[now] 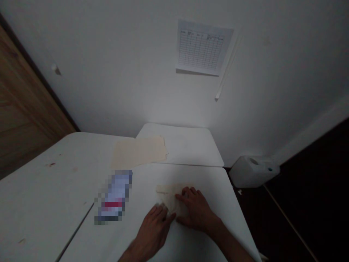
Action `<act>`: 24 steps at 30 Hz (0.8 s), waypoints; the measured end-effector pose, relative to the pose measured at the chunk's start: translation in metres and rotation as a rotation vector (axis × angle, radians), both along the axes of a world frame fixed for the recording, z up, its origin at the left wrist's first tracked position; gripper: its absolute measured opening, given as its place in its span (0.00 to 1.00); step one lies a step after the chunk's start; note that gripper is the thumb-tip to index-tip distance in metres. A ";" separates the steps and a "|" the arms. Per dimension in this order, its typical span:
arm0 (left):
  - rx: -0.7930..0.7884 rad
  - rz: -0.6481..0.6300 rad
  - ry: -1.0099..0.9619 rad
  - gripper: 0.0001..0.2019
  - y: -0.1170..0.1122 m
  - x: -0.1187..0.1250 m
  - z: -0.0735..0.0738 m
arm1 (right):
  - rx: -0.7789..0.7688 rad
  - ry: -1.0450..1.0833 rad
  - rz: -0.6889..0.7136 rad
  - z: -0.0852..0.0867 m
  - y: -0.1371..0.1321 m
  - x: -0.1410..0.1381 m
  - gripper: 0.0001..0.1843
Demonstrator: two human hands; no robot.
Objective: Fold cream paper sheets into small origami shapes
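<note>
On the white table (207, 182) lies a small cream-coloured sheet (169, 190), folded, with a straight band along its far edge and a narrower end towards me. I cannot tell whether it is cloth or paper. My left hand (154, 226) is at its near left edge, fingers bent and thumb at the narrow end. From the right, my right hand (198, 210) holds the sheet against the table, with index finger and thumb on it and the other fingers curled. Part of the sheet is hidden under my hands.
A larger cream sheet (140, 151) lies flat across the table joints further back. Left of my hands is a pixelated, phone-like slab (116, 193). A white plastic jug (251, 173) stands on the dark floor at right. A printed chart (203, 47) hangs on the wall.
</note>
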State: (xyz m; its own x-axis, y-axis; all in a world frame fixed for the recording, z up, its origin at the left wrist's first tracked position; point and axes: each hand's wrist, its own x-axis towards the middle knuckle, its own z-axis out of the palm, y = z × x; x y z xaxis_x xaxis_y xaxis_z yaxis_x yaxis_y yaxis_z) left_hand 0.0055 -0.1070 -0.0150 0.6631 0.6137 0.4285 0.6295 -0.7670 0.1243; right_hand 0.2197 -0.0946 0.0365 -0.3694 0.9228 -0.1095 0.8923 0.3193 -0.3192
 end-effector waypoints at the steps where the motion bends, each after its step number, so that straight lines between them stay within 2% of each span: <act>1: -0.012 0.013 0.001 0.21 0.000 -0.001 0.001 | -0.002 0.002 0.002 0.000 0.000 0.000 0.40; 8: -0.043 0.104 0.042 0.19 0.008 -0.012 0.004 | -0.015 0.005 -0.002 0.002 0.000 0.000 0.41; 18: 0.017 0.253 0.016 0.17 0.027 -0.032 -0.005 | -0.026 0.020 -0.020 0.005 -0.001 -0.001 0.41; 24: 0.023 0.349 0.004 0.16 0.036 -0.039 -0.004 | -0.019 0.012 -0.016 0.006 -0.001 -0.001 0.40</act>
